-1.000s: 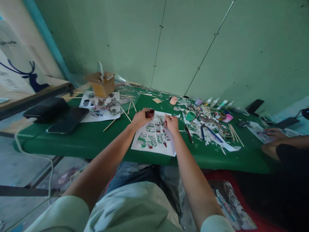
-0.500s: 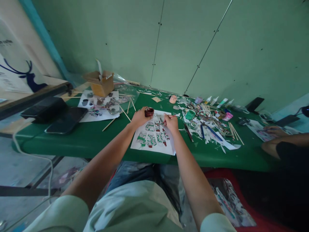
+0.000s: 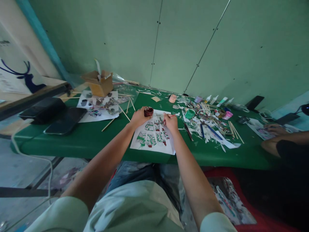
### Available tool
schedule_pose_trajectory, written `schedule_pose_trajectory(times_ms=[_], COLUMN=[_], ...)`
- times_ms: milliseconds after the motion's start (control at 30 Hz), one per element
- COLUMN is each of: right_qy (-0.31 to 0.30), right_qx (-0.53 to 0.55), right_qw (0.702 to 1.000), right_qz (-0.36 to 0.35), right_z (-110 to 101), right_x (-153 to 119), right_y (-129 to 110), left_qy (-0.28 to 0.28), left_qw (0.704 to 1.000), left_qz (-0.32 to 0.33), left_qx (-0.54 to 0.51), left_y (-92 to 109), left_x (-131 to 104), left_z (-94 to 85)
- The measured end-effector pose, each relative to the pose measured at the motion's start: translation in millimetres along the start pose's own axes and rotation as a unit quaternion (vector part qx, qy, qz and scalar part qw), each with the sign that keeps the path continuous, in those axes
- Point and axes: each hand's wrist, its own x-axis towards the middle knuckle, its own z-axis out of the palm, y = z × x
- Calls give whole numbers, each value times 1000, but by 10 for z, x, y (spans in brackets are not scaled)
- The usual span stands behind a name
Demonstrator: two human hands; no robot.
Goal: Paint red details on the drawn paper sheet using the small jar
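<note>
While hands (image 3: 171, 121) hold jar (image 3: 148, 111) and slim tool (image 3: 173, 115), paper (image 3: 153, 133) lies between them.

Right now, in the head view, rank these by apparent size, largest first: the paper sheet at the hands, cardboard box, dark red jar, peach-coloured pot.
1. Paper sheet
2. Cardboard box
3. Dark red jar and peach-coloured pot: too alike to rank, and the jar is nearer the camera.

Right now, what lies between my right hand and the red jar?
Part of the painted paper lies between your right hand and the jar, in the head view.
</note>
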Motion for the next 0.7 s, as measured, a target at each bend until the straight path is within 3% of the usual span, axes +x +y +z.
schedule_pose_trajectory(times_ms=[167,400,533,700], right_qy=[9,111,97,66], right_qx=[48,140,175,144], right_qw=[999,984,979,987], right_qz=[12,3,-28,-31], right_z=[-4,-64,-56,-13], right_x=[11,54,27,-20], right_y=[-16,-73,-109,-139], left_qy=[1,12,15,15], left_qw=[1000,996,991,982], left_qz=[1,72,129,177], left_qx=[-2,-42,-46,-71], left_y=[-12,-1,1,-38], left_x=[13,14,6,18], left_z=[2,-10,-7,35])
